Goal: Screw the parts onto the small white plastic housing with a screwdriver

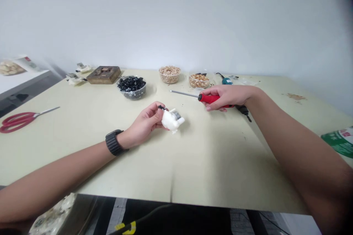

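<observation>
My left hand [149,121], with a dark band on its wrist, holds a white plastic part [169,120] that has a grey metal piece and a small black bit on it. The part is lifted over the middle of the table. To the right, my right hand [224,97] is closed around the red handle of a screwdriver [208,98]. Its metal shaft points left, its tip apart from the white part. Behind my right hand, partly hidden, lies a dark power tool [244,111].
Along the back of the table [193,169] stand a bowl of black pieces [131,87], two tubs of small tan and brown pieces [169,74], a brown block [104,75] and more white parts [74,79]. Red-handled scissors [19,120] lie left. A green-white container [339,141] sits right.
</observation>
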`<state>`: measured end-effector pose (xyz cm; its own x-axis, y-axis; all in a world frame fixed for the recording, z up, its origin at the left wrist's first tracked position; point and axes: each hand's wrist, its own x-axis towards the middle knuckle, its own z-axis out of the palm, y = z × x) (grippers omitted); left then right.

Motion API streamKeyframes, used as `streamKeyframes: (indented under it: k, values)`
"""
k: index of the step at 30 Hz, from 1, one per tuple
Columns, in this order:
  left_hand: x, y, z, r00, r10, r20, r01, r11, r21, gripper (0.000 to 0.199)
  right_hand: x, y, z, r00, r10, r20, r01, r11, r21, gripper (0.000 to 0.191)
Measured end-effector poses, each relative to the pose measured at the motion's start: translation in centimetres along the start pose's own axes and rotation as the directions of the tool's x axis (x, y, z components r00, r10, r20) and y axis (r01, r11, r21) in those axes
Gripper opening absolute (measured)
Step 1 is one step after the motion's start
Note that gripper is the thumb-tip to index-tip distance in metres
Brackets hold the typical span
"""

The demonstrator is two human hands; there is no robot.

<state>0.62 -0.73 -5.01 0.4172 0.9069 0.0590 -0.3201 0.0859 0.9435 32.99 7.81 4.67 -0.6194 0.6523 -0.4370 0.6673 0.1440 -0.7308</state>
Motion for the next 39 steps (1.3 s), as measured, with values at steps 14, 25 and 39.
streamKeyframes:
  k: [14, 25, 39]
  values:
    - [-1.3, -0.1, 1.7, 0.957, 0.286, 0.043, -0.288, 0.929, 0.232, 0.027, 1.4, -4.7, 6.0, 0.975, -0.219, -0.042, 0.222, 0.971, 0.093, 0.042]
    - [-1.5, -0.2, 2.0, 0.988, 0.157, -0.01, -0.152, 0.968, 0.199, 0.045, 1.2, -6.2, 7.8, 0.958, -0.225, -0.177, 0.25, 0.959, 0.134, 0.039]
    - [-1.9, -0.5, 2.8, 0.999, 0.03, -0.027, -0.026, 0.991, 0.134, 0.06, 2.5, -5.9, 9.3, 0.966, -0.125, -0.227, 0.162, 0.975, 0.15, 0.043]
